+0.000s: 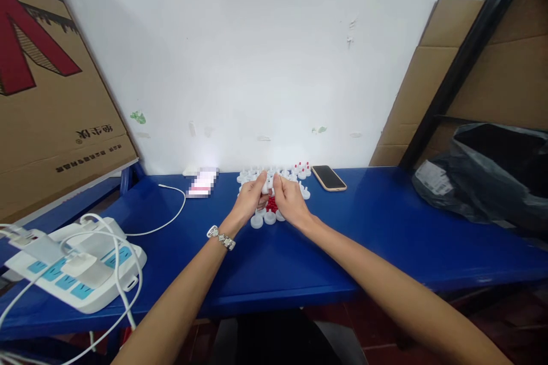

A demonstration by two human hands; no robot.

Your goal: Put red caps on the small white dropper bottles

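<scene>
Right, I'm looking down at both hands meeting over the middle of the blue desk (pixel 363 228). The left hand (pixel 250 197) and the right hand (pixel 290 198) are pressed close together around one small white cap (pixel 268 185), fingers pinched narrow on it from either side, so both are holding that single piece between them. It sits just above the little heap of red pieces (pixel 272 204), which lies on the desk directly under the knuckles.

By my read, this is the fitting step: a red piece going into or onto a white cap, though the fingers hide the joint and I cannot tell whether a red piece is already in there. A move from here would call for a firm squeeze with the cap kept level, then a free spot among the finished ones.

Both forearms come in from the bottom edge and converge, wrists slightly raised off the desk, a beaded bracelet (pixel 221 238) on the left wrist. More white caps (pixel 268 218) lie just in front of the hands, and a further cluster, some with red tops (pixel 302 170), sits behind near the wall. A phone (pixel 328 177) lies to the right of that cluster, a power strip (pixel 81 265) with plugged cables sits well apart at the left, and a dark plastic bag (pixel 492 177) rests at the far right.
</scene>
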